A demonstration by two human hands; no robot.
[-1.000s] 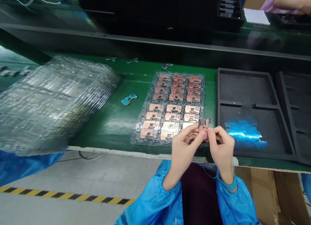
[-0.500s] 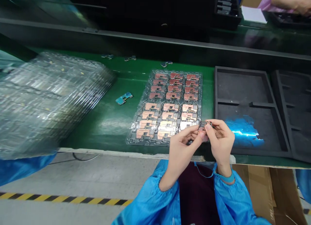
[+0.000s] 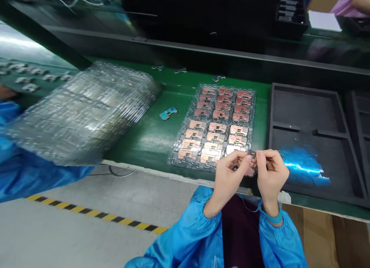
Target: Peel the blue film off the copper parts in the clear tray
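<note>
My left hand point(image 3: 231, 177) is closed, pinching a small circuit board point(image 3: 251, 171) between thumb and fingers. My right hand point(image 3: 272, 171) is also closed, its thumb and fingertips at the board's upper right edge; the fingers partly cover the board. Just beyond my left hand lies a clear plastic tray point(image 3: 171, 160) with rows of copper-coloured circuit boards point(image 3: 217, 127) in its pockets. To the right of my right hand, crumpled shiny blue film point(image 3: 305, 166) lies in a black foam tray point(image 3: 310, 96).
A tall stack of clear plastic trays point(image 3: 86, 106) stands at the left. A blue circuit board point(image 3: 168, 113) lies between stack and tray, with several small boards point(image 3: 219, 78) along the back. Another person's blue sleeve point(image 3: 37, 171) is at far left. A second black tray point(image 3: 361, 117) adjoins at right.
The view has shifted, so the bench things sit further right in the picture. My right thumb and fingers have moved from over the board's face to its upper right edge.
</note>
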